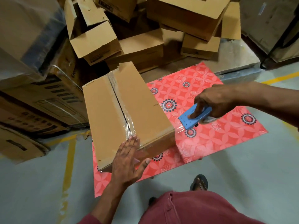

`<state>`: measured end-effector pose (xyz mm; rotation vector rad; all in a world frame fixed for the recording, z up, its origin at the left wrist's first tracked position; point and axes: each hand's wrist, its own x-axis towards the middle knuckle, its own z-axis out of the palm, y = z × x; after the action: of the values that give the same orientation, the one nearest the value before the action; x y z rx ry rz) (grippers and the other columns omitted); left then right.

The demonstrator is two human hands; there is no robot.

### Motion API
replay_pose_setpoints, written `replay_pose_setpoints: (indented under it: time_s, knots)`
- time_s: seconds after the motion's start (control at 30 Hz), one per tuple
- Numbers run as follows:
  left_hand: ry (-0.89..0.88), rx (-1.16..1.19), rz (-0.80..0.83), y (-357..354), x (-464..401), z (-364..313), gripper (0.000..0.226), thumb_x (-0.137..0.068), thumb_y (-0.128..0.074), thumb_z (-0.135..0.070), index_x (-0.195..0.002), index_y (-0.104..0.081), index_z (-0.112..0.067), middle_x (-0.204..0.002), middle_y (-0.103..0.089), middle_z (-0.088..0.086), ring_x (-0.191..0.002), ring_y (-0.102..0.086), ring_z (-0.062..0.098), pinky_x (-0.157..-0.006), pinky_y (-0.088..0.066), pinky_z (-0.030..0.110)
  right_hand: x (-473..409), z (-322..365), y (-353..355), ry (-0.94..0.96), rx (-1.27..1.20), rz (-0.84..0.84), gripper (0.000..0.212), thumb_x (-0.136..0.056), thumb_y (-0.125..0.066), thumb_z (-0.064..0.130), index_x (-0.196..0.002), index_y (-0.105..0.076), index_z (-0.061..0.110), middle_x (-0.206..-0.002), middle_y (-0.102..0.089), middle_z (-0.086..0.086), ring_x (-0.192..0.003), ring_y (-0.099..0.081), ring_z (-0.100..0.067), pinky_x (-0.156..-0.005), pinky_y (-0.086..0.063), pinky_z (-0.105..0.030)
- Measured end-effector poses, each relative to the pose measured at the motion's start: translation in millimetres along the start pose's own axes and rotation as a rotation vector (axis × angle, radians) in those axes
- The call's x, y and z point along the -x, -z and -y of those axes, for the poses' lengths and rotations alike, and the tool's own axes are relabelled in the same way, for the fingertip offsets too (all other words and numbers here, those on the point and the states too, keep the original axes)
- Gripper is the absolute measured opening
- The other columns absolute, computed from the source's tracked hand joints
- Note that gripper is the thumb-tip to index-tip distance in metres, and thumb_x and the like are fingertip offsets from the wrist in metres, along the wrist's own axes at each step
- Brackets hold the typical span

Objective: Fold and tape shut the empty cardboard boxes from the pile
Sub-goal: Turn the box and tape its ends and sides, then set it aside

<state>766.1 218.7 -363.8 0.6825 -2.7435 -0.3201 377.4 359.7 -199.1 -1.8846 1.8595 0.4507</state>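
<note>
A closed brown cardboard box lies on a red flowered mat, with clear tape running along its centre seam and over the near edge. My left hand presses flat with straight fingers on the box's near end, over the tape. My right hand grips a blue tape dispenser held just right of the box, above the mat. A strip of clear tape stretches from the dispenser toward the box's near right corner.
A pile of empty open cardboard boxes rises behind the mat. Stacked wrapped cartons stand at the left, and more stand at the far right. Grey floor with yellow lines lies around. My sandalled foot is near the mat's front edge.
</note>
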Motion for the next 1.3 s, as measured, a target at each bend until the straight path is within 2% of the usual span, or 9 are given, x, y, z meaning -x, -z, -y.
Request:
replay_pose_setpoints:
  time_s: [0.4,0.5,0.6,0.7,0.83,0.93,1.03,1.17,1.3]
  knots:
    - [0.014,-0.074,0.041,1,-4,-8,0.084,-0.098,-0.042,-0.073,-0.151,-0.052,-0.009,-0.161,-0.046,0.007,-0.148,-0.044,0.023,-0.121,-0.035,0.048,-39,-5,-35,0.003,0.014,0.063,0.044,-0.089,-0.071,0.047,-0.126,-0.059,0.067,-0.122,-0.065,0.014,-0.107,-0.062,-0.018,-0.088,-0.052,-0.038]
    - [0.105,-0.227,0.063,18,-28,-29,0.065,-0.091,-0.046,-0.072,-0.120,-0.069,-0.018,-0.133,-0.070,0.005,-0.114,-0.071,0.027,-0.090,-0.058,0.041,-39,-4,-33,-0.003,-0.002,0.075,0.048,-0.089,-0.070,0.038,-0.128,-0.060,0.064,-0.122,-0.066,0.013,-0.107,-0.063,-0.019,-0.089,-0.053,-0.038]
    - [0.118,-0.368,0.114,29,-59,-52,0.057,-0.089,-0.045,-0.073,-0.107,-0.067,-0.024,-0.108,-0.073,0.002,-0.089,-0.073,0.032,-0.066,-0.058,0.039,-48,9,-34,-0.069,0.120,0.147,0.043,-0.088,-0.072,0.035,-0.128,-0.066,0.051,-0.122,-0.068,0.011,-0.111,-0.063,-0.021,-0.097,-0.044,-0.041]
    - [-0.016,-0.318,0.153,22,-79,-59,0.068,-0.089,-0.048,-0.071,-0.128,-0.067,-0.019,-0.133,-0.067,0.013,-0.117,-0.067,0.034,-0.088,-0.058,0.046,-58,1,-59,-0.167,0.273,0.271,0.036,-0.090,-0.075,0.041,-0.124,-0.071,0.033,-0.125,-0.070,0.007,-0.120,-0.062,-0.021,-0.112,-0.031,-0.056]
    - [-0.263,-0.167,0.205,13,-114,-69,0.074,-0.094,-0.044,-0.076,-0.140,-0.062,-0.021,-0.151,-0.055,0.014,-0.139,-0.052,0.031,-0.109,-0.044,0.046,-52,-30,-91,-0.224,0.104,0.310,0.032,-0.094,-0.068,0.039,-0.126,-0.072,0.038,-0.130,-0.069,0.006,-0.122,-0.061,-0.025,-0.108,-0.041,-0.058]
    - [-0.449,-0.181,0.309,-1,-140,-74,0.077,-0.093,-0.033,-0.083,-0.131,-0.068,-0.026,-0.154,-0.053,0.011,-0.143,-0.047,0.031,-0.111,-0.039,0.049,-53,-44,-108,-0.186,-0.024,0.301,0.040,-0.094,-0.066,0.025,-0.131,-0.069,0.040,-0.128,-0.069,0.008,-0.115,-0.063,-0.023,-0.101,-0.046,-0.045]
    - [-0.485,-0.256,0.397,-14,-158,-76,0.082,-0.086,-0.027,-0.093,-0.118,-0.072,-0.031,-0.148,-0.060,-0.001,-0.142,-0.048,0.029,-0.110,-0.035,0.051,-62,-59,-123,-0.125,-0.203,0.281,0.051,-0.088,-0.064,0.007,-0.132,-0.071,0.030,-0.120,-0.073,0.003,-0.089,-0.058,-0.018,-0.074,-0.041,-0.024]
    - [-0.521,-0.372,0.467,-23,-175,-85,0.086,-0.075,-0.027,-0.102,-0.103,-0.075,-0.037,-0.156,-0.051,-0.014,-0.151,-0.033,0.028,-0.107,-0.028,0.059,-77,-73,-140,-0.114,-0.388,0.240,0.051,-0.084,-0.063,0.001,-0.127,-0.075,0.025,-0.088,-0.067,0.010,-0.066,-0.054,-0.010,-0.054,-0.039,-0.018]
    - [-0.542,-0.401,0.579,-27,-189,-90,0.099,-0.069,-0.012,-0.106,-0.108,-0.076,-0.039,-0.166,-0.037,-0.013,-0.159,-0.013,0.029,-0.116,-0.010,0.069,-91,-90,-150,-0.094,-0.559,0.198,0.050,-0.082,-0.074,0.000,-0.127,-0.074,0.023,-0.092,-0.065,0.017,-0.073,-0.056,-0.005,-0.058,-0.041,-0.013]
